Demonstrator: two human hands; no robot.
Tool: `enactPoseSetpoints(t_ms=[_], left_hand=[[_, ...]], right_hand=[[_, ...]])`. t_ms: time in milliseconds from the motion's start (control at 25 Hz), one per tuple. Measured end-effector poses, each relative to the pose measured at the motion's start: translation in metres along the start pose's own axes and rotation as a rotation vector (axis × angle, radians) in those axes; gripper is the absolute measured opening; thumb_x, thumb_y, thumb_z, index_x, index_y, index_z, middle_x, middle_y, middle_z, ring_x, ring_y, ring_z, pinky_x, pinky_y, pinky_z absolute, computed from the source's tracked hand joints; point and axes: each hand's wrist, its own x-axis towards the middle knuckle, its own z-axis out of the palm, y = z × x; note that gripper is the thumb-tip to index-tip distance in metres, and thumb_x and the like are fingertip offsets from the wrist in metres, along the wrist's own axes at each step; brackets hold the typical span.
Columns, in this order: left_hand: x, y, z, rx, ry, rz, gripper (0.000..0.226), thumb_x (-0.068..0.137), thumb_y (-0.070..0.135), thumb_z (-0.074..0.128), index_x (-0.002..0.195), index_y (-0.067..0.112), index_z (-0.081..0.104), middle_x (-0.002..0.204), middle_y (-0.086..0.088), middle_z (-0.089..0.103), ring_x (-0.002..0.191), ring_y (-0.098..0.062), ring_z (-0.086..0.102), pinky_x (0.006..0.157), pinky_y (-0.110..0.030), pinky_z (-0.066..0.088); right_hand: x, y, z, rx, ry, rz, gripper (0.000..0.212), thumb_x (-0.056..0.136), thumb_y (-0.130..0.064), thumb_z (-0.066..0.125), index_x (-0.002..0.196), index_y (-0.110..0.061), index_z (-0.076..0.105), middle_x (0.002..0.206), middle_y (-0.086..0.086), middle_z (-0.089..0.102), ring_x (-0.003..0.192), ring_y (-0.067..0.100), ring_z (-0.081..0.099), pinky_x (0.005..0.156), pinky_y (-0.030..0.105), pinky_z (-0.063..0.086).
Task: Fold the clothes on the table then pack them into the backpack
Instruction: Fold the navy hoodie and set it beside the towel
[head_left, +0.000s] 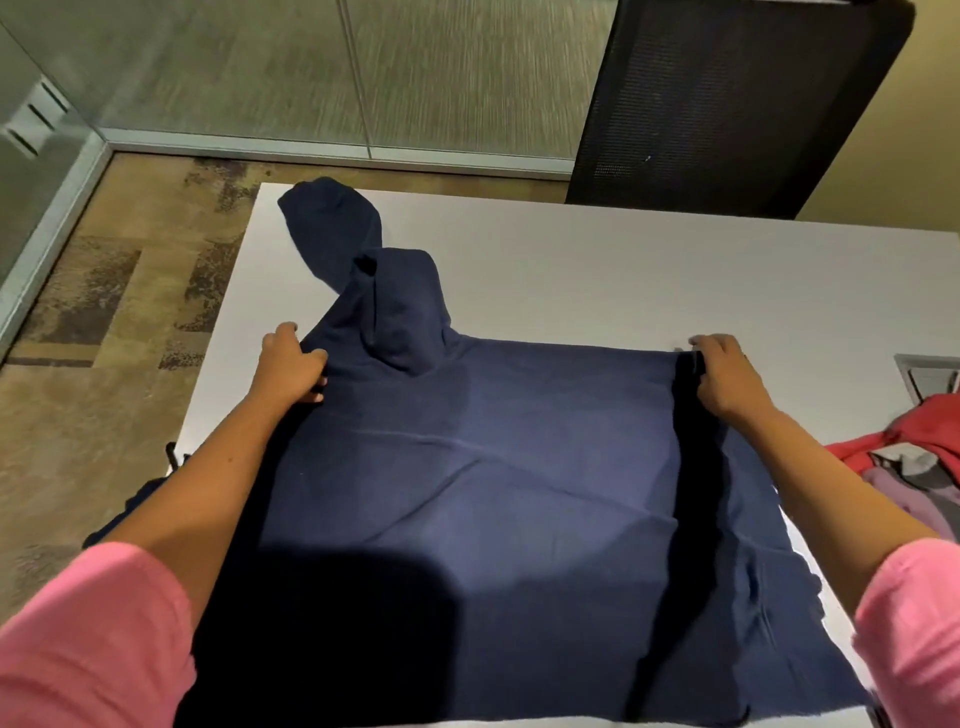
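We see 2 hands, both at the far edge of 1 navy garment (493, 493). The left hand (291, 366) has its fingers curled round the cloth at the far left corner, thumb on top, gripping a bunched fold. The right hand (724, 374) grips the far right corner the same way, fingers curled over the edge. Between the 2 hands the far edge of the garment runs taut and nearly straight, and the broad body of the cloth spreads from that edge back toward us, covering the near part of the white bench (623, 270) and lying under both forearms. Each arm ends in 1 pink sleeve (93, 639), so we count 2.

Just beyond the left hand, 2 tube-shaped parts of the navy garment lie on the bench, heading away to the far left corner, one over the other; we cannot tell if they are sleeves or legs.

At the right edge of the bench, well apart from the right hand, lies 1 pile of other clothes (919, 457), red on top with grey and purple pieces under it.

Beyond the bench stands 1 black mesh chair (727, 104), and the floor is patterned carpet (104, 291).
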Motion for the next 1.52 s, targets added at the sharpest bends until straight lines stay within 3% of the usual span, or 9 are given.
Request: enactPoseSetpoints(t_ms=[160,360,440,680,840,960,1200,1320,1520], left_hand=[[0.022,0.004,0.012,-0.176,-0.034,-0.073,0.052,0.090,0.009,0.059,0.138,0.007,0.038,0.120,-0.015,0.046,0.076,-0.023,0.061,0.048,-0.034,0.057],[0.021,-0.002,0.017,-0.332,0.003,-0.092,0.013,0.094,0.023,0.059,0.087,0.012,0.061,0.086,-0.006,0.060,0.070,-0.016,0.055,0.048,-0.019,0.051],[0.012,-0.002,0.015,-0.383,0.048,-0.047,0.012,0.097,0.023,0.055,0.090,0.014,0.060,0.077,-0.001,0.054,0.061,-0.013,0.050,0.049,-0.018,0.052],[-0.033,0.000,-0.004,-0.570,0.079,0.077,0.016,0.100,0.023,0.048,0.088,0.023,0.058,0.087,0.000,0.056,0.064,-0.012,0.054,0.070,-0.029,0.055],[-0.077,-0.017,-0.025,-0.608,0.149,0.135,0.014,0.098,0.032,0.052,0.091,0.028,0.064,0.093,-0.001,0.063,0.068,-0.012,0.055,0.073,-0.030,0.051],[-0.123,-0.029,-0.035,-0.677,0.163,0.126,0.019,0.096,0.038,0.054,0.093,0.026,0.068,0.098,0.001,0.068,0.084,-0.015,0.062,0.078,-0.030,0.052],[-0.209,-0.072,-0.025,-0.811,0.199,-0.014,0.023,0.096,0.032,0.055,0.079,0.021,0.064,0.085,0.004,0.065,0.081,-0.010,0.060,0.083,-0.031,0.048],[-0.219,-0.102,-0.015,-0.782,0.141,-0.075,0.025,0.096,0.028,0.057,0.074,0.016,0.058,0.089,-0.003,0.060,0.086,-0.013,0.059,0.093,-0.039,0.049],[-0.211,-0.120,-0.006,-0.695,0.169,-0.154,0.015,0.096,0.022,0.058,0.088,0.009,0.057,0.117,-0.015,0.049,0.100,-0.020,0.055,0.092,-0.045,0.050]], right_hand=[[0.026,0.013,-0.003,-0.094,-0.082,0.013,0.055,0.083,0.010,0.045,0.136,-0.003,0.043,0.135,0.026,0.040,0.116,0.042,0.049,0.095,0.042,0.040],[0.030,0.018,-0.010,-0.244,-0.076,0.027,0.030,0.088,0.001,0.049,0.115,0.002,0.062,0.114,0.028,0.051,0.100,0.043,0.054,0.075,0.036,0.042],[0.025,0.021,-0.016,-0.217,-0.022,0.032,0.028,0.085,0.005,0.052,0.108,0.002,0.067,0.110,0.028,0.058,0.098,0.043,0.056,0.071,0.033,0.039],[-0.019,0.025,-0.035,0.005,0.215,0.099,0.022,0.080,0.003,0.063,0.101,0.002,0.070,0.100,0.029,0.067,0.096,0.044,0.060,0.074,0.036,0.042],[-0.066,0.030,-0.046,0.135,0.312,0.146,0.020,0.076,0.006,0.065,0.094,0.002,0.072,0.094,0.026,0.069,0.093,0.041,0.063,0.077,0.035,0.043],[-0.112,0.029,-0.052,0.218,0.341,0.168,0.021,0.075,0.009,0.062,0.093,0.001,0.072,0.094,0.024,0.070,0.095,0.035,0.064,0.073,0.029,0.036],[-0.197,0.053,-0.018,0.447,0.363,0.250,0.032,0.077,0.013,0.056,0.101,-0.002,0.072,0.101,0.015,0.070,0.095,0.026,0.063,0.081,0.023,0.042],[-0.220,0.070,0.014,0.691,0.263,0.372,0.032,0.082,0.010,0.052,0.099,-0.009,0.071,0.105,0.011,0.069,0.090,0.018,0.060,0.068,0.005,0.046],[-0.220,0.070,0.032,1.142,0.318,0.613,0.017,0.087,0.004,0.060,0.092,-0.012,0.056,0.092,0.012,0.058,0.072,0.015,0.056,0.050,0.011,0.050]])
